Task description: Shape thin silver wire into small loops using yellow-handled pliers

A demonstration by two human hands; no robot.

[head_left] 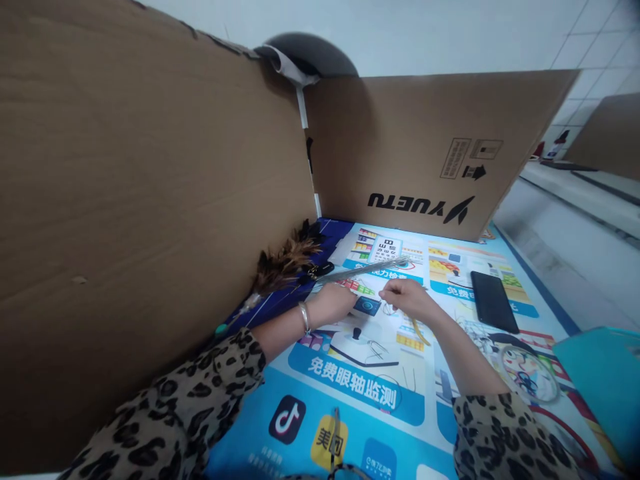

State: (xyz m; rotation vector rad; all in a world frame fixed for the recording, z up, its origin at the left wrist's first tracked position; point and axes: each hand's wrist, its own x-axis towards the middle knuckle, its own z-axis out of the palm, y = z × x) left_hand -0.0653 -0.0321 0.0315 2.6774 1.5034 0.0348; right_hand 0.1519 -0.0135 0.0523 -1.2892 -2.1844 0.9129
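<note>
My left hand (333,303), with a silver bracelet at the wrist, rests on the printed table cover with its fingers curled under. My right hand (407,298) is just to its right, fingers pinched together over a dark blue square on the print. What either hand holds is too small to make out. A bundle of thin metal wires (373,269) lies just beyond both hands. Thin bent wire loops (375,350) lie on the cover below my hands. Both arms wear leopard-print sleeves.
Cardboard walls (150,200) close off the left and the back (430,153). A brown feather duster (285,263) lies by the left wall. A black phone (493,301) lies to the right, a teal object (600,373) at the right edge, a handled tool (336,453) near the front.
</note>
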